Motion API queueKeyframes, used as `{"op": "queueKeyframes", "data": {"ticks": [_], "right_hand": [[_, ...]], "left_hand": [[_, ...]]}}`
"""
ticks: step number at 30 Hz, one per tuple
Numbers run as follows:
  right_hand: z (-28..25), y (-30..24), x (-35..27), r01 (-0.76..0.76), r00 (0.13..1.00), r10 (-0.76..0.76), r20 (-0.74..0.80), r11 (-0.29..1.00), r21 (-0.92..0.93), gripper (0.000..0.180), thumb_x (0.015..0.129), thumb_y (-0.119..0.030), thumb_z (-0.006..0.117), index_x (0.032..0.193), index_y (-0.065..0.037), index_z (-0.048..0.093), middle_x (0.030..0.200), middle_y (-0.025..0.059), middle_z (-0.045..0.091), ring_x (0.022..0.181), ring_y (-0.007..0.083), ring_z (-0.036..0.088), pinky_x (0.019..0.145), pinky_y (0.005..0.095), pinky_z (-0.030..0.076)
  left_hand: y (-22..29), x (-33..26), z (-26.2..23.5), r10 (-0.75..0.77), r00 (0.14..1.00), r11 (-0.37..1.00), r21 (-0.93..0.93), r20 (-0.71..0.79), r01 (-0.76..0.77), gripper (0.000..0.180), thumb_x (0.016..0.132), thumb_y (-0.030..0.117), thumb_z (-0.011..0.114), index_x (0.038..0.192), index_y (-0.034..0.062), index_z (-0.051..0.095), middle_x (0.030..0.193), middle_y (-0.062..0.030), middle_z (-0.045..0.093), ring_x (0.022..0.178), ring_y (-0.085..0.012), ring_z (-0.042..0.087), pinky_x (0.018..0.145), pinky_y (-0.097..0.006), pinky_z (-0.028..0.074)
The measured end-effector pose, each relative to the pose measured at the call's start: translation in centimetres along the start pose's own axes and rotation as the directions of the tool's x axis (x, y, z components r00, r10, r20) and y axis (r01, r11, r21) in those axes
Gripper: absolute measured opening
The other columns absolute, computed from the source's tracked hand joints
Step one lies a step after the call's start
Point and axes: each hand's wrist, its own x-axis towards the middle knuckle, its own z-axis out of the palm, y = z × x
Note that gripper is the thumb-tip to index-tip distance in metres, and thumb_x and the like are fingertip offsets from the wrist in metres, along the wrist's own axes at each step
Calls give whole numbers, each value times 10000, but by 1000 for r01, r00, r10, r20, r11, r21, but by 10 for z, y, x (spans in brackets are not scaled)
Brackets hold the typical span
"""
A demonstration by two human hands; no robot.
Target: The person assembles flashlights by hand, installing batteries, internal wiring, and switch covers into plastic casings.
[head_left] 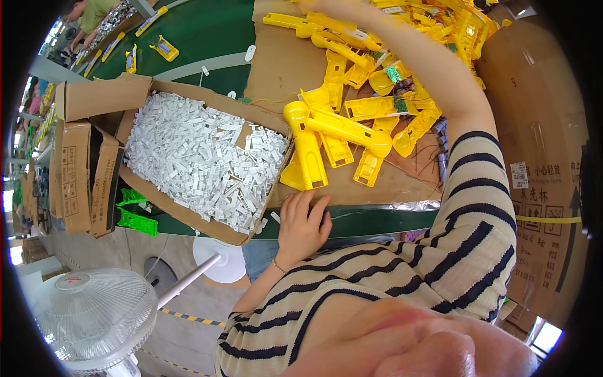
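My left hand (303, 225) lies with its fingers stretched and slightly apart on the near edge of the green table, its fingertips on the cardboard sheet (377, 195). Just beyond them are yellow plastic housing shells (309, 154), some crossing one another. My right arm (433, 69) reaches over the heap of yellow shells (433, 25) toward the far side. At the top edge of the picture my right hand (323, 6) is cut off and its fingers are hidden. Several shells hold green circuit boards (394, 74) with thin wires.
Left of my hand, an open cardboard box (169, 204) holds many small white plastic parts (201, 157). A white fan (94, 320) stands at lower left. A tall carton (534, 113) borders the right. Yellow pieces (164, 49) lie on the green surface; a person (94, 16) is beyond.
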Motion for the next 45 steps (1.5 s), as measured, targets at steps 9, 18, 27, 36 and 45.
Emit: {"op": "queueKeyframes", "data": {"ticks": [9,18,27,36,45], "right_hand": [[-272,284,-24,-615,783,424,-456,411,-673,730,705,-524,703,1163,24,547,943,234,651,880,349,640,734,436,514],[-56,113,-64,-19,725,490,484,717,-697,646,754,-175,703,1324,-78,414,1143,172,591,1028,292,590,847,400,494],[-125,47,-59,211,967,32,254,460,-862,337,775,-88,560,1107,-91,617,1058,116,611,1022,297,570,845,412,451],[-203,-116,-103,516,795,-548,261,383,-767,274,779,-130,616,1050,-164,646,1315,93,469,1207,296,436,983,417,382],[-147,-215,-198,833,449,-868,213,320,-452,217,763,-237,627,965,-165,662,1325,103,473,1156,285,482,925,452,434]], "left_hand": [[3,7,6,72,997,996,-55,9,-71,395,712,131,674,1100,100,605,1176,-122,494,1094,-323,469,970,-463,358],[2,1,-2,22,1000,999,34,-6,-22,369,710,133,672,1073,101,616,1174,-111,502,1103,-295,474,988,-486,334],[3,-4,1,50,998,998,43,-45,-48,334,716,135,664,1045,101,617,1172,-106,508,1106,-286,480,1003,-491,320],[3,-12,-20,117,945,976,-139,-306,-166,285,693,83,658,977,83,633,1047,-97,571,983,-288,522,854,-404,387],[67,43,-88,125,992,574,-816,5,-69,531,875,141,534,1326,-26,309,1208,-171,487,1084,-246,510,936,-361,403]]}}
